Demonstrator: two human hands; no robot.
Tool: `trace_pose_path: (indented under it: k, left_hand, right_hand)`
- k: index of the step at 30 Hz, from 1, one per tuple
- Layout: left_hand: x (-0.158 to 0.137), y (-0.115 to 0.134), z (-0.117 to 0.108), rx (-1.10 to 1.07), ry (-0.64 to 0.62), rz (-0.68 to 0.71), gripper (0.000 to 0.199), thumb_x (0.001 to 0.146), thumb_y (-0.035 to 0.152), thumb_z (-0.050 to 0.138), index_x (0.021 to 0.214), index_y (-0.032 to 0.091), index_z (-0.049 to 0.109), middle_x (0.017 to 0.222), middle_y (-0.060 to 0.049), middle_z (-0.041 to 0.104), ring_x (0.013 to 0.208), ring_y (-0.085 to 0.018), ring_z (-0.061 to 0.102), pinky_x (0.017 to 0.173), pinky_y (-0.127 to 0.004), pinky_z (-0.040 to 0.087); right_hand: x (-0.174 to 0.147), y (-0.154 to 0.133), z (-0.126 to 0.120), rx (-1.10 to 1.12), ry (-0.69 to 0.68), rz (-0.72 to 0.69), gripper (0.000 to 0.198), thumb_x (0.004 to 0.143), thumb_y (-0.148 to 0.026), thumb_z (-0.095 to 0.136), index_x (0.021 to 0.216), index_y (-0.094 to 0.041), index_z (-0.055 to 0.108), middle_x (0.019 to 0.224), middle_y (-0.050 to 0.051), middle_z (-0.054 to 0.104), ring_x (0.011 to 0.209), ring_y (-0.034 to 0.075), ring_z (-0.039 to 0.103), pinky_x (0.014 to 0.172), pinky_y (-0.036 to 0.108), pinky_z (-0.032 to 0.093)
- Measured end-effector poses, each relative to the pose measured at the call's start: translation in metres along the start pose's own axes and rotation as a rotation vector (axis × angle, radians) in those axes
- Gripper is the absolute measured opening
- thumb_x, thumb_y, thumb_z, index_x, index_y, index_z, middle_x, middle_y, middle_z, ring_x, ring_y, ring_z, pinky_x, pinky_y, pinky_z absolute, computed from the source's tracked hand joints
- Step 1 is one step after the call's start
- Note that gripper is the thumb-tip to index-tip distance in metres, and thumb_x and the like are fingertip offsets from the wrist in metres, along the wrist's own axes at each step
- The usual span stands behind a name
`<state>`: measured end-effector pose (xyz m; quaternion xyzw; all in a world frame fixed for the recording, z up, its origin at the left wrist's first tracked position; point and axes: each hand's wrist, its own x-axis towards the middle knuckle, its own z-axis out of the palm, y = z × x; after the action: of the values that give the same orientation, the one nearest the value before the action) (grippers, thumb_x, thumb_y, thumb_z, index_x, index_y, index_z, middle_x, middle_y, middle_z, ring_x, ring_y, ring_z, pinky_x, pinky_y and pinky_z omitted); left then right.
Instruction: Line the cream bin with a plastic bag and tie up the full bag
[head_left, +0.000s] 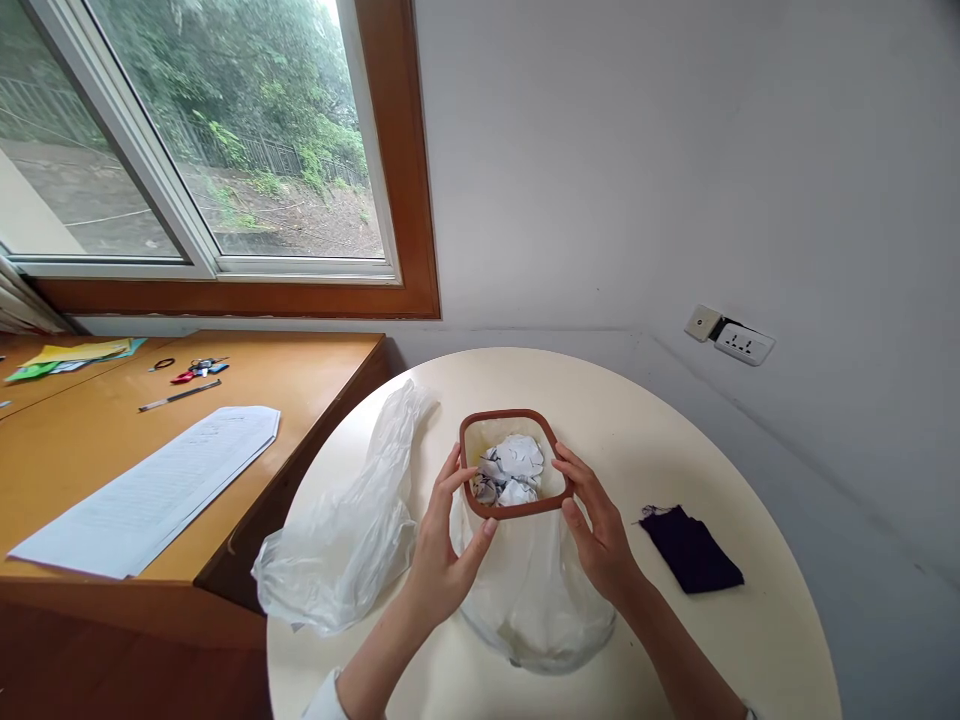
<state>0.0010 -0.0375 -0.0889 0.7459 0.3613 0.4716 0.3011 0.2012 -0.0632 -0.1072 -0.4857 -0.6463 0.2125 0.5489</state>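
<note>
A small trash bin with a brown rim (519, 512) is on the round table, with a thin whitish plastic bag (536, 590) spread around and below it. Inside the rim lie crumpled white paper balls (519, 458), some with dark marks. My left hand (444, 545) grips the rim's left side, thumb at the front corner. On the right side, my right hand (596, 535) holds the rim between thumb and fingers. A loose whitish plastic bag (352, 540) lies crumpled to the left of my left hand. The bin's lower part is hard to make out.
A dark folded cloth (691, 550) lies on the white round table (712, 660) at the right. On the wooden desk (322, 375) are paper sheets (157, 490), a pen (180, 396), keys (200, 370) and coloured papers (75, 355). A wall socket (745, 344) is at the right.
</note>
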Motion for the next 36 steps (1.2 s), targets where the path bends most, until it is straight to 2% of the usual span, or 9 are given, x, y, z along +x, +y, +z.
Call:
trace_pose_path:
  k: [7, 10, 15, 19, 25, 36]
  left_hand:
    - [0.0, -0.002, -0.002, 0.088, -0.005, 0.011, 0.043, 0.085, 0.023, 0.052, 0.124, 0.024, 0.036, 0.146, -0.011, 0.025, 0.137, -0.026, 0.017, 0.108, -0.048, 0.026]
    - [0.001, -0.002, -0.002, 0.177, 0.01, 0.063, 0.043, 0.084, 0.022, 0.052, 0.124, 0.023, 0.036, 0.145, -0.013, 0.026, 0.136, -0.028, 0.019, 0.106, -0.051, 0.027]
    - [0.004, -0.002, -0.001, 0.3, 0.033, 0.126, 0.042, 0.082, 0.021, 0.053, 0.12, 0.022, 0.036, 0.145, -0.013, 0.028, 0.137, -0.03, 0.013, 0.106, -0.057, 0.022]
    - [0.006, -0.003, -0.003, 0.348, 0.035, 0.158, 0.042, 0.081, 0.023, 0.054, 0.119, 0.022, 0.038, 0.143, -0.013, 0.033, 0.136, -0.029, 0.019, 0.108, -0.058, 0.015]
    - [0.008, -0.004, -0.007, 0.392, 0.025, 0.184, 0.042, 0.078, 0.024, 0.056, 0.117, 0.021, 0.04, 0.139, -0.013, 0.038, 0.133, -0.029, 0.026, 0.109, -0.057, 0.014]
    - [0.009, -0.003, -0.009, 0.387, 0.019, 0.194, 0.041, 0.078, 0.026, 0.057, 0.116, 0.022, 0.04, 0.134, -0.015, 0.043, 0.131, -0.03, 0.031, 0.106, -0.055, 0.023]
  right_hand:
    - [0.003, 0.002, -0.002, -0.034, -0.005, -0.035, 0.032, 0.092, -0.031, 0.036, 0.123, -0.027, 0.045, 0.137, 0.007, 0.039, 0.129, 0.023, 0.034, 0.104, 0.046, 0.034]
    - [0.006, 0.004, -0.004, -0.08, 0.002, -0.069, 0.03, 0.093, -0.03, 0.034, 0.12, -0.027, 0.047, 0.133, 0.008, 0.042, 0.126, 0.022, 0.037, 0.104, 0.046, 0.033]
    - [0.008, 0.006, -0.004, -0.147, 0.002, -0.109, 0.033, 0.093, -0.031, 0.03, 0.122, -0.027, 0.045, 0.131, 0.008, 0.044, 0.125, 0.024, 0.038, 0.103, 0.048, 0.034]
    - [0.009, 0.007, -0.004, -0.174, -0.005, -0.131, 0.034, 0.093, -0.032, 0.03, 0.125, -0.027, 0.042, 0.13, 0.008, 0.045, 0.124, 0.024, 0.039, 0.104, 0.049, 0.031]
    - [0.01, 0.008, -0.005, -0.185, -0.006, -0.132, 0.035, 0.093, -0.031, 0.03, 0.126, -0.027, 0.042, 0.129, 0.008, 0.045, 0.124, 0.024, 0.038, 0.104, 0.049, 0.032]
    - [0.008, 0.009, -0.005, -0.163, -0.01, -0.092, 0.031, 0.093, -0.032, 0.031, 0.12, -0.027, 0.046, 0.13, 0.008, 0.043, 0.125, 0.024, 0.037, 0.103, 0.047, 0.034]
